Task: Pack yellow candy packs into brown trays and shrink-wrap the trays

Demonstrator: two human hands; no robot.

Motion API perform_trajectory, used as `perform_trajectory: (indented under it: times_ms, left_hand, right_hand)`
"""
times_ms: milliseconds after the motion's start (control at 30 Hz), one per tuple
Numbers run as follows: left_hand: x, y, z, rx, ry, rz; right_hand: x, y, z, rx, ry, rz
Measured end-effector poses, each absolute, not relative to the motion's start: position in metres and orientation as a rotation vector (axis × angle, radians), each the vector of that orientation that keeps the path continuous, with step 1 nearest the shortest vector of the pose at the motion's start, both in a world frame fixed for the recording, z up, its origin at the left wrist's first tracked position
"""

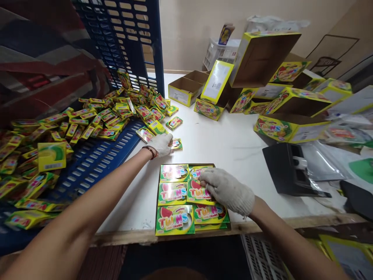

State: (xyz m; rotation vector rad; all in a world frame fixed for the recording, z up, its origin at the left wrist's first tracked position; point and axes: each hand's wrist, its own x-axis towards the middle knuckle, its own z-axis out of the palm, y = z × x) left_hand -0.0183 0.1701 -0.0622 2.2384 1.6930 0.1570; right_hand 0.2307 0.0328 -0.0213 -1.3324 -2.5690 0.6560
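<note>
An open carton (157, 194) packed with yellow-green gum boxes marked TWINS lies at the table's front edge. My right hand (229, 189), in a white knitted glove, is over its right side, with fingers and thumb closed on a gum box (198, 191) that sits a little raised among the others. Beyond the carton, my left hand (159, 145), gloved too and with a beaded bracelet at the wrist, has its fingertips closed at the left end of another gum box (176, 144) on the white table. More loose gum boxes (174, 123) lie just past it.
A blue perforated crate (116, 155) on its side spills a heap of gum boxes (99, 116) at left. Empty display cartons (269, 128) are stacked at back right. A black tape dispenser (279, 167) and plastic bags (323, 159) lie at right.
</note>
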Motion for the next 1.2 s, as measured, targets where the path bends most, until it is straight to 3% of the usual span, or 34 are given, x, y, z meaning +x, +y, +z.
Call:
perform_trajectory:
  times_ms: [233, 533, 833, 1067, 1200]
  left_hand:
    - [-0.023, 0.165, -0.077, 2.22, 1.784, 0.177]
    - [-0.022, 0.081, -0.029, 1.841, 1.409, 0.974]
    - [0.029, 0.037, -0.007, 2.569, 1.319, 0.765]
    - [0.05, 0.049, -0.011, 2.646, 1.236, 0.32]
    - [0.044, 0.044, -0.03, 2.602, 1.13, 0.433]
  right_hand:
    - [0.237, 0.038, -0.026, -1.341, -2.632, 0.381]
    - [0.216, 0.0, -0.053, -1.405, -2.483, 0.137]
    - [0.223, 0.029, -0.021, -1.291, -1.679, 0.793]
    - [0.237, 0.059, -0.042, -1.42, -1.858, 0.721]
    - [0.238, 0.059, -0.066, -1.334, -1.838, 0.837]
